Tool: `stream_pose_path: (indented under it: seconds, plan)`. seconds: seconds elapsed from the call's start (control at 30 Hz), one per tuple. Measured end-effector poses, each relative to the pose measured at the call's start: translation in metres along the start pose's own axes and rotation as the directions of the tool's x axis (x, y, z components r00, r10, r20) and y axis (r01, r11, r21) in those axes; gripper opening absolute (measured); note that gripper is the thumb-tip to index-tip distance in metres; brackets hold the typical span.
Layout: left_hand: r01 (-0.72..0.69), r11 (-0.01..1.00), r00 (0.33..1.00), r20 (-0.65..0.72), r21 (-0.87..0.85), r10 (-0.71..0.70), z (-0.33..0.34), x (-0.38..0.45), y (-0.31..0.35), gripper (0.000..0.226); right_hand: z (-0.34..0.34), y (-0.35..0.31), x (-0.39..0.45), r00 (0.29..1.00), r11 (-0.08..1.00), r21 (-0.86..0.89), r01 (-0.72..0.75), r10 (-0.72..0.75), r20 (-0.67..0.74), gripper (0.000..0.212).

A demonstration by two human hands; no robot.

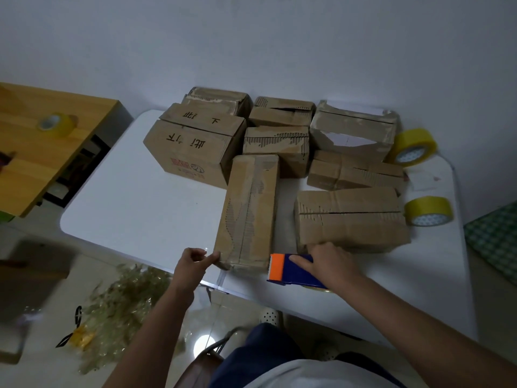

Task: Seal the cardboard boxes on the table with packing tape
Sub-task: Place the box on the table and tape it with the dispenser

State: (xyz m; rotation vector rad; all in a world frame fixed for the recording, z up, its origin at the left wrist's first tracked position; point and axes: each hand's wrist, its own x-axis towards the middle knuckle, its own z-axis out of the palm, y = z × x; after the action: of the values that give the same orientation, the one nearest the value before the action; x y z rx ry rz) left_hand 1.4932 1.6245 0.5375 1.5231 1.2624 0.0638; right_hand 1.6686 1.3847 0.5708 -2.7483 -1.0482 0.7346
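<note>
Several worn cardboard boxes crowd the white table (pixel 134 208). A long narrow box (pixel 249 211) lies lengthwise toward me at the front edge. My left hand (pixel 195 260) pinches its near left corner between thumb and fingers. My right hand (pixel 330 261) grips a blue tape dispenser (pixel 293 271) with an orange front, just right of that box's near end and low over the table. Behind my right hand sits a wide box (pixel 352 219) with an open seam.
Two yellow tape rolls (pixel 414 148) (pixel 429 211) stand at the table's right side. A third roll (pixel 57 124) lies on the wooden desk (pixel 33 169) to the left. Crumpled clear tape scraps (pixel 123 303) litter the floor. A large printed box (pixel 195 149) stands back left.
</note>
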Motion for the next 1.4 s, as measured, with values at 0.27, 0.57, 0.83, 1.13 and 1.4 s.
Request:
stream_pose_path:
  seconds: [0.27, 0.57, 0.83, 1.13, 1.4]
  plan:
    - [0.012, 1.000, 0.996, 0.087, 0.014, -0.013, -0.005, 0.005, -0.005, 0.039, 0.006, 0.004, 0.003, 1.000, 1.000, 0.009, -0.006, 0.006, 0.016, 0.054]
    - [-0.120, 0.969, 0.993, 0.029, 0.216, 0.116, -0.009, 0.011, -0.008, 0.016, 0.007, 0.005, 0.000, 0.999, 0.998, 0.051, -0.033, 0.031, 0.025, 0.053]
    - [-0.043, 0.968, 0.999, 0.021, 0.247, 0.039, -0.034, 0.026, -0.011, 0.030, 0.008, 0.006, -0.001, 0.999, 0.998, 0.057, -0.032, 0.031, 0.011, 0.051]
    - [-0.789, 0.159, 0.545, 0.557, 0.594, 0.626, 0.046, -0.001, 0.018, 0.051, 0.006, 0.003, -0.001, 0.999, 0.997, 0.067, -0.027, 0.025, 0.027, 0.049]
    - [-0.711, -0.042, 0.554, 0.596, 0.702, 0.581, 0.065, 0.021, 0.002, 0.055, 0.005, 0.015, -0.008, 1.000, 0.992, 0.124, 0.001, -0.002, 0.004, 0.050]
